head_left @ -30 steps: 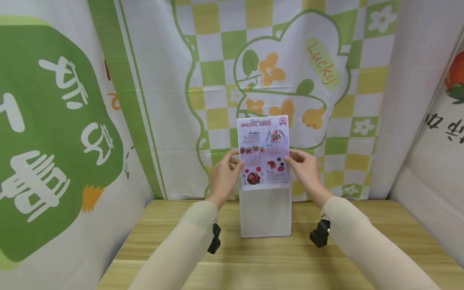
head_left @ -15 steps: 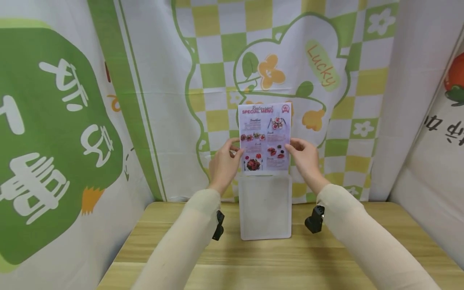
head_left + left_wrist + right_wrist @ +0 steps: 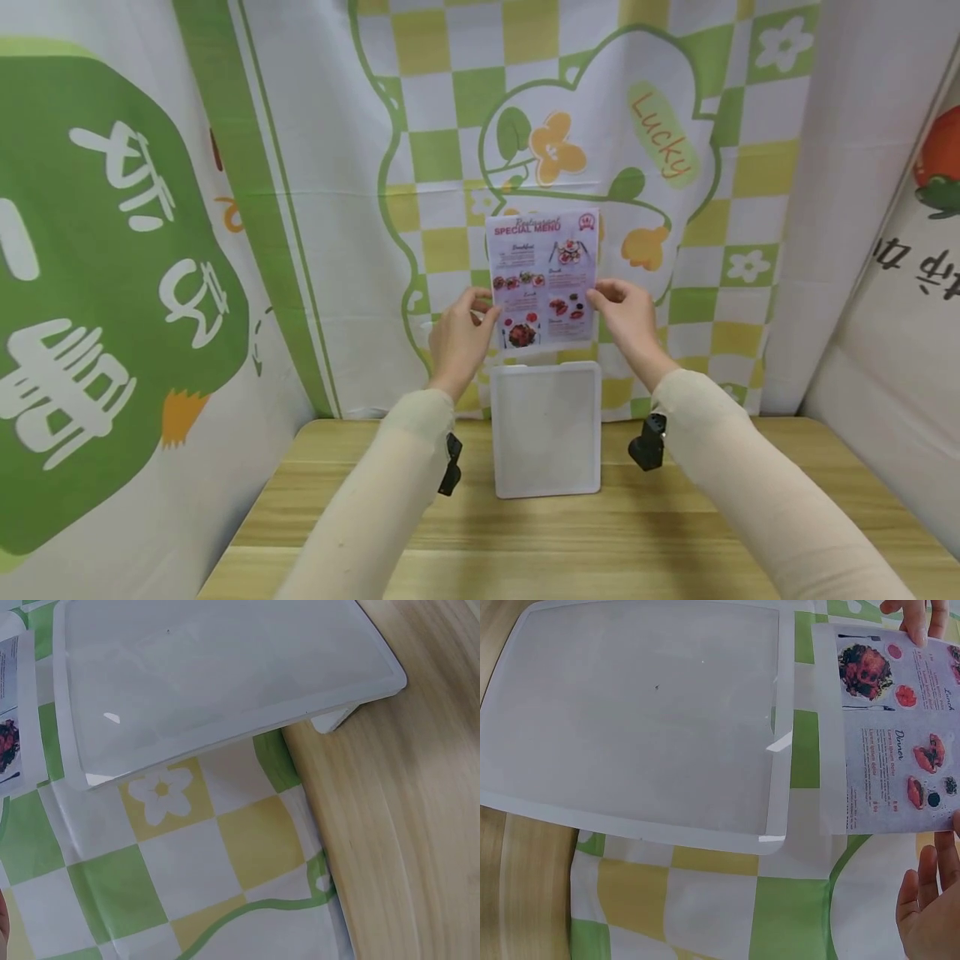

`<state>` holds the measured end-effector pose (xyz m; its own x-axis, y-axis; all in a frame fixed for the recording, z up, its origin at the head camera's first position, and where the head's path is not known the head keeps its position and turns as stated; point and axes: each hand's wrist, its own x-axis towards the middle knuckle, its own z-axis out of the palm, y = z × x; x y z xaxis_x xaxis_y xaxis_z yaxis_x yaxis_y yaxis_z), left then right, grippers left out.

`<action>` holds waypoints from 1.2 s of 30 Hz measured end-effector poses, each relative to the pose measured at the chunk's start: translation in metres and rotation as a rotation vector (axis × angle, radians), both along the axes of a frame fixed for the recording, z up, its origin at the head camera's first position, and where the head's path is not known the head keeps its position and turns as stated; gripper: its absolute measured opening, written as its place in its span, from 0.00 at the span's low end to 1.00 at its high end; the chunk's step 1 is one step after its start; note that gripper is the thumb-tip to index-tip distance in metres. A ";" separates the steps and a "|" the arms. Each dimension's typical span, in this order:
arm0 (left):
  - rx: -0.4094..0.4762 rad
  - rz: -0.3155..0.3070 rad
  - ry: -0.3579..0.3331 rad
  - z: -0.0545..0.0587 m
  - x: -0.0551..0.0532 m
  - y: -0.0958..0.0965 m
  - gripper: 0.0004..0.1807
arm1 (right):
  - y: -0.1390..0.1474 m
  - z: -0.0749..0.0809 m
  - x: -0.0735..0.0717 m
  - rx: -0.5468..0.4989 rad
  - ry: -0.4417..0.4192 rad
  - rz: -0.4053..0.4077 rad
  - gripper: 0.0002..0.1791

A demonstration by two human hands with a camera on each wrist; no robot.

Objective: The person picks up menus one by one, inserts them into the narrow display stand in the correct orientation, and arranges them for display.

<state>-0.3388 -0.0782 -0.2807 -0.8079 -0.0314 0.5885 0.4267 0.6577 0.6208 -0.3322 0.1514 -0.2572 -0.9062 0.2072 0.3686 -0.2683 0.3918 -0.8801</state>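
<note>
A printed menu sheet (image 3: 543,279) headed "Special Menu" is held upright by its two side edges. My left hand (image 3: 461,337) pinches its left edge and my right hand (image 3: 626,321) its right edge, thumbs on the front. Just below the sheet stands a white-framed display stand (image 3: 547,429) on the table, with a small gap between them. In the right wrist view the menu sheet (image 3: 900,735) lies apart from the top edge of the stand (image 3: 645,720). The left wrist view shows the stand (image 3: 225,675) and a foot behind it; there the left hand is barely visible.
The wood-grain table (image 3: 360,517) lies under the stand. Close behind it hangs a green, yellow and white checked cloth (image 3: 427,158). Printed cloths rise on the left (image 3: 112,250) and on the right (image 3: 900,333). A small black camera sits on each wrist.
Both hands have raised the menu sheet. Its lower edge overlapped the stand's upper part before and is now above the stand's top edge. The stand remains on the table.
</note>
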 end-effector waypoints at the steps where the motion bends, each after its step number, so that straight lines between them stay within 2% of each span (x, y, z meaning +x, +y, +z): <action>1: -0.003 -0.001 -0.003 0.000 0.000 0.000 0.14 | 0.000 0.000 -0.001 0.002 0.000 -0.003 0.18; 10: -0.029 0.013 -0.003 -0.004 -0.003 -0.004 0.12 | -0.002 0.001 -0.002 0.004 -0.011 0.009 0.19; 21: 0.042 0.011 -0.035 -0.013 -0.003 -0.009 0.10 | -0.006 -0.004 -0.003 0.015 0.011 0.001 0.18; 28: 0.084 -0.033 -0.111 -0.015 -0.003 -0.008 0.16 | -0.008 -0.005 -0.006 0.001 0.015 -0.014 0.18; 36: 0.104 -0.068 -0.114 -0.016 -0.003 -0.003 0.17 | -0.007 -0.006 -0.008 -0.001 0.028 -0.020 0.18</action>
<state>-0.3419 -0.0814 -0.2963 -0.8718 -0.0300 0.4889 0.3909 0.5590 0.7312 -0.3405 0.1445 -0.2631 -0.8911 0.2257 0.3937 -0.2850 0.3969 -0.8725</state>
